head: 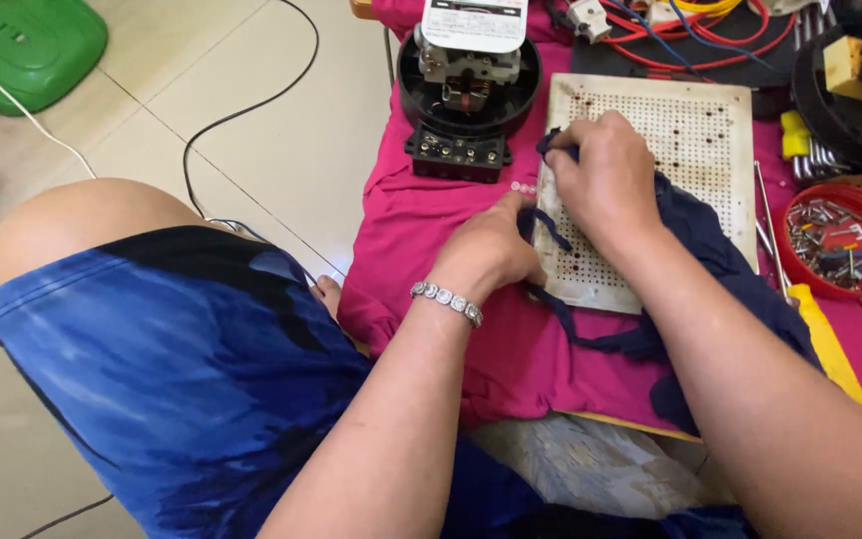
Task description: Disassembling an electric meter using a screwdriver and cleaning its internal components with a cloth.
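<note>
floor-level workspace: pale tiled floor (251, 130) with a magenta cloth mat (421, 230) spread over a low board.

left hand (491, 250) is closed, pinching the edge of a dark navy fabric rag (710, 250) at the left rim of a white perforated rectangular plate (690, 130). silver link bracelet (447, 301) on that wrist. right hand (606, 180) sits just at 1 o'clock from the left one, fingers curled and pressing another fold of the same rag down onto the plate. hands near each other, not touching, both clamped on the rag.

rag trails from the plate's left edge down to 5 o'clock, under the right forearm. plate lies flat on the mat, speckled with small reddish-brown spots.

outward: at 11 o'clock from the hands, a round black open meter housing (468, 90) with a terminal block on its front side. at 3 o'clock, a red round plastic dish of metal screws and bits (838, 240). yellow-handled tool (828, 344) at 4 o'clock beside the plate. tangle of red, blue and yellow wires (690, 25) at 12 o'clock. green plastic object (27, 45) far at 10 o'clock on the tiles.
</note>
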